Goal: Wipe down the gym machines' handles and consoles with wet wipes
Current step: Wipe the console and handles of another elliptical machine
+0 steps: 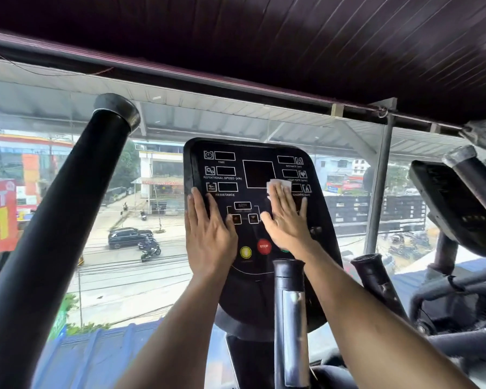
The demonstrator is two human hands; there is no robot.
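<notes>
Chrome showed on the short grip post (290, 318) nearest the camera, standing just below the black console (253, 169). Both hands lay flat and slightly apart on that console: the left hand (209, 234) bare on its left side, the right hand (288, 217) pressing a white wet wipe (278, 184) (mostly hidden under the fingers) beside the centre screen. Beyond, a thick black handle (68, 220) rose at left, and a street lay behind the window (152, 122).
</notes>
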